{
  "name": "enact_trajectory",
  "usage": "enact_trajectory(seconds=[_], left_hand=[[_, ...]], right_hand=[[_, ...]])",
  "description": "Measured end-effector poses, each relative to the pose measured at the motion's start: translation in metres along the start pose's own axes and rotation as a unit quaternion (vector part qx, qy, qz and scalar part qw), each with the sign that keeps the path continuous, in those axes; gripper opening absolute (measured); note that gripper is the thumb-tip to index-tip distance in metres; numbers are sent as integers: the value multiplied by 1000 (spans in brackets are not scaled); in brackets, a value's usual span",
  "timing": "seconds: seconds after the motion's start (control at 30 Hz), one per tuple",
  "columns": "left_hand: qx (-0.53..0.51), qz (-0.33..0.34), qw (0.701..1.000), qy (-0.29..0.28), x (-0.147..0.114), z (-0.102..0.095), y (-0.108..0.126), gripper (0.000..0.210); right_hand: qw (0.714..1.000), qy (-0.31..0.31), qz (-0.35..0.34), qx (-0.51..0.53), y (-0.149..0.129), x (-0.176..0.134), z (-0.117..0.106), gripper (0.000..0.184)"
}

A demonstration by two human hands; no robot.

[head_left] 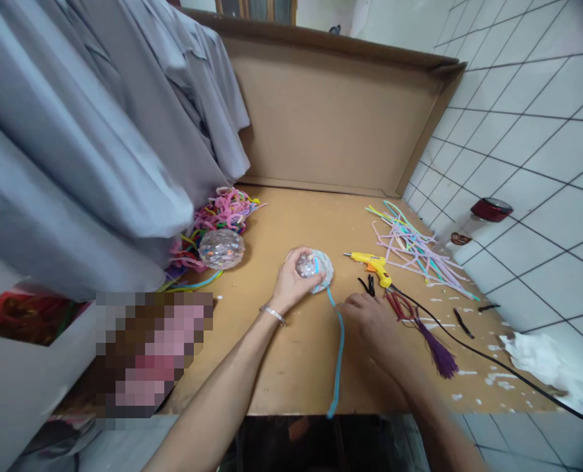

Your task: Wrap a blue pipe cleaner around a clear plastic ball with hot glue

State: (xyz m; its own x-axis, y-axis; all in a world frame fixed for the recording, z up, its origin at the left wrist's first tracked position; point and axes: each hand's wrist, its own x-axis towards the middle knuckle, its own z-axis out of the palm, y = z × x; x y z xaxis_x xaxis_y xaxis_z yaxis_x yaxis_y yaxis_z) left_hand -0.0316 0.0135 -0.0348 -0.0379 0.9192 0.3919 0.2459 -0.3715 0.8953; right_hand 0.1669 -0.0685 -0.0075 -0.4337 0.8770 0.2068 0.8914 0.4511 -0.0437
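My left hand (295,278) is wrapped round a clear, faceted ball-like piece (307,265) in the middle of the table. Pale fuzzy strands cover its right side, with a bright blue one across them. From it a long blue pipe cleaner (339,367) hangs down to the table's front edge. My right hand (367,321) is beside that pipe cleaner, its fingers curled in and the fingertips at the strand. Just beyond the right hand lie a yellow glue gun (372,263), short black sticks (370,285) and red-handled scissors (400,305).
A second clear faceted ball (221,249) sits at left by a heap of colourful pipe cleaners (229,210). Pale pipe cleaners (409,242) lie at right, near a red-lidded jar (473,223). A purple tassel (437,347), black cord (461,341) and white tissue (547,360) are nearer. Grey cloth (138,118) hangs left.
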Motion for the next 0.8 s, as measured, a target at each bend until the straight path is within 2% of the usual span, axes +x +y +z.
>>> enact_trajectory(seconds=[0.03,0.13,0.17,0.23,0.27,0.3,0.43,0.53,0.67,0.8], left_hand=[[-1,-5,1000,-2,0,0,1,46],[-1,-18,1000,-4,0,0,4,46],[-2,-21,1000,-3,0,0,5,46],[-8,-31,1000,0,0,0,6,46],[-12,-39,999,3,0,-1,7,46],[-16,-48,999,9,1,-3,8,47],[-26,-70,995,62,8,-11,10,48],[-29,-69,994,79,10,-13,11,48],[-29,-65,996,44,5,-5,12,47],[-32,-41,999,11,-1,4,11,47]], right_hand=[[1000,7,18,16,3,1,-3,39],[983,97,143,57,9,22,-10,39],[978,95,170,75,10,34,-11,36],[972,0,215,93,9,57,-10,31],[968,-56,223,96,7,67,-9,27],[967,-76,219,103,5,74,-7,23],[966,-106,203,123,-7,87,7,17],[965,-107,207,120,-15,86,16,21],[965,-92,222,109,-17,84,21,17],[962,-30,248,114,-3,76,18,17]])
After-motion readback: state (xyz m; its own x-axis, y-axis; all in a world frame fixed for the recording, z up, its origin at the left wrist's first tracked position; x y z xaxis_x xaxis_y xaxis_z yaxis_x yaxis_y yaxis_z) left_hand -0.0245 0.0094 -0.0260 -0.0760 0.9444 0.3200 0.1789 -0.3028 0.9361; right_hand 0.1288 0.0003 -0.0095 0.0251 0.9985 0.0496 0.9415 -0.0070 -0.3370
